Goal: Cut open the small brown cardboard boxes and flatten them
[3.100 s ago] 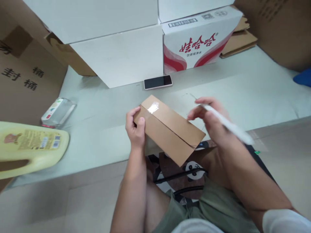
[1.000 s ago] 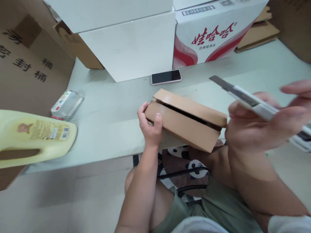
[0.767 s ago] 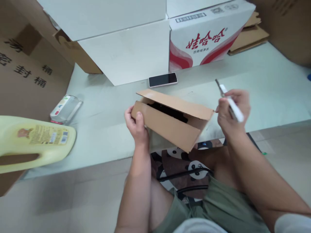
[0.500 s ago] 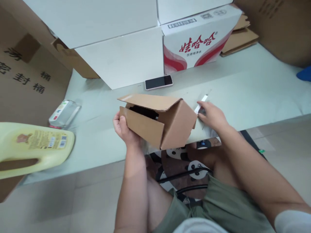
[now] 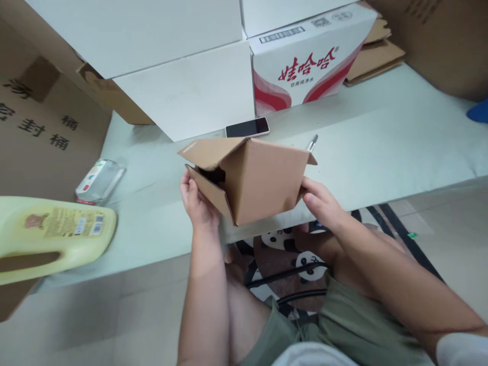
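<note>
A small brown cardboard box point(image 5: 263, 178) hangs tilted above the pale table's front edge point(image 5: 152, 244), its top flaps open toward the left and something dark inside. My left hand point(image 5: 197, 203) grips the box's left end, fingers curled under the lower flap. My right hand point(image 5: 320, 203) presses against its right end, fingers closed on the cardboard. The blade tip of a white utility knife point(image 5: 311, 143) pokes out behind the box's far right corner, lying on the table; the rest of it is hidden.
A phone point(image 5: 247, 127) lies behind the box. Stacked white cartons point(image 5: 183, 91) and a red-printed carton point(image 5: 305, 66) stand at the back. A yellow jug point(image 5: 49, 234) and a clear bottle point(image 5: 99, 178) lie at the left, beside a big brown carton point(image 5: 41, 122).
The taped box was cut open. My right hand set the knife down on the table and moved to the box's right end. Both hands have turned the box, flaps now facing left.
</note>
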Action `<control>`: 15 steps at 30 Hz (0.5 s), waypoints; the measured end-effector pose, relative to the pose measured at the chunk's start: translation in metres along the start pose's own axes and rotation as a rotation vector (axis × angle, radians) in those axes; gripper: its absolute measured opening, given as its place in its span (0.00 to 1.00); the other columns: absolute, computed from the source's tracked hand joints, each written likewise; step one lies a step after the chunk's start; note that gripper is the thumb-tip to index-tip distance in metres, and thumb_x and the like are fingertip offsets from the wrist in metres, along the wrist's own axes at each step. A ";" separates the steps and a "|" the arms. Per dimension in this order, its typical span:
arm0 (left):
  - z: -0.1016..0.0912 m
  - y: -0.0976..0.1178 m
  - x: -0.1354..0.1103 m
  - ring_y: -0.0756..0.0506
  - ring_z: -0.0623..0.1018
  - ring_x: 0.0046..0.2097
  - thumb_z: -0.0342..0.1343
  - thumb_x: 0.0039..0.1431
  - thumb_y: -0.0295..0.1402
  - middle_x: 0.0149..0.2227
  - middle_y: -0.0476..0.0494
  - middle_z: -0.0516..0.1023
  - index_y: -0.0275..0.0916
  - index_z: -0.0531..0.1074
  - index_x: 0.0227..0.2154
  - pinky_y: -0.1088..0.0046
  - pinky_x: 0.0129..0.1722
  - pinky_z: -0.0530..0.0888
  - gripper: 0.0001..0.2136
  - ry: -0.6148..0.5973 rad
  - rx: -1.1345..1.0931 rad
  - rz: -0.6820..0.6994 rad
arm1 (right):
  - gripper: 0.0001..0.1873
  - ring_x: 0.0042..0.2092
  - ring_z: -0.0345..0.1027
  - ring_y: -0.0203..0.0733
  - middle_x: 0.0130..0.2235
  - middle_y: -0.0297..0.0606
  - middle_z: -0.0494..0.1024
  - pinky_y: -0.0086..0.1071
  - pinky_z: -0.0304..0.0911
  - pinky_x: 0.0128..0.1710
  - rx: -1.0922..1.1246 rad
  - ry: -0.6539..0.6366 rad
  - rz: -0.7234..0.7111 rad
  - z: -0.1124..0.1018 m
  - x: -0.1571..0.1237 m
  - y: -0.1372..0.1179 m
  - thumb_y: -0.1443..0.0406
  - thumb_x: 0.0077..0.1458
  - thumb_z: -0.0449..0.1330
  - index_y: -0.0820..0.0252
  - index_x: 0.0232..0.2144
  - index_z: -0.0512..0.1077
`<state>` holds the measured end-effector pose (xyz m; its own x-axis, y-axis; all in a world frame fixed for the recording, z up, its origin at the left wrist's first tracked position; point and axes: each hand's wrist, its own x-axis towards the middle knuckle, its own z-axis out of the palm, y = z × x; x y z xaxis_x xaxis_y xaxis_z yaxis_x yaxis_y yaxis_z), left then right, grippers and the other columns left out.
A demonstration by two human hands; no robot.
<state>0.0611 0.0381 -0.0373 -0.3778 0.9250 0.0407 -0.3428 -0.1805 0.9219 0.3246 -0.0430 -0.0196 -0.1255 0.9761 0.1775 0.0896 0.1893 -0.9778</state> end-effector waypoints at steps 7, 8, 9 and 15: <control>0.000 -0.002 -0.003 0.40 0.79 0.52 0.71 0.48 0.46 0.45 0.44 0.82 0.45 0.76 0.47 0.65 0.50 0.75 0.24 0.023 0.116 -0.072 | 0.34 0.57 0.71 0.55 0.53 0.45 0.76 0.50 0.68 0.56 -0.023 0.115 0.056 -0.014 0.009 0.019 0.46 0.44 0.72 0.52 0.48 0.67; -0.001 -0.001 -0.003 0.40 0.79 0.53 0.68 0.50 0.50 0.46 0.43 0.82 0.44 0.77 0.45 0.65 0.50 0.75 0.22 0.000 0.090 -0.077 | 0.33 0.55 0.71 0.55 0.51 0.44 0.76 0.50 0.68 0.54 -0.086 0.128 0.050 -0.015 0.009 0.022 0.47 0.43 0.73 0.52 0.46 0.66; -0.003 0.001 -0.004 0.40 0.79 0.53 0.64 0.52 0.54 0.47 0.42 0.81 0.43 0.78 0.43 0.65 0.51 0.75 0.22 -0.034 0.065 -0.089 | 0.33 0.53 0.71 0.55 0.48 0.43 0.76 0.49 0.68 0.52 -0.165 0.147 0.041 -0.015 0.010 0.024 0.47 0.41 0.74 0.52 0.44 0.65; -0.009 0.008 -0.006 0.37 0.80 0.52 0.71 0.43 0.51 0.48 0.38 0.81 0.40 0.80 0.38 0.65 0.48 0.76 0.23 -0.250 0.177 -0.233 | 0.39 0.41 0.70 0.48 0.43 0.39 0.70 0.43 0.69 0.39 -0.343 0.262 0.119 -0.009 0.011 0.034 0.50 0.37 0.74 0.52 0.45 0.57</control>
<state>0.0529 0.0278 -0.0342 -0.0786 0.9913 -0.1054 -0.2325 0.0846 0.9689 0.3353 -0.0253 -0.0504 0.1558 0.9791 0.1310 0.4159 0.0553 -0.9077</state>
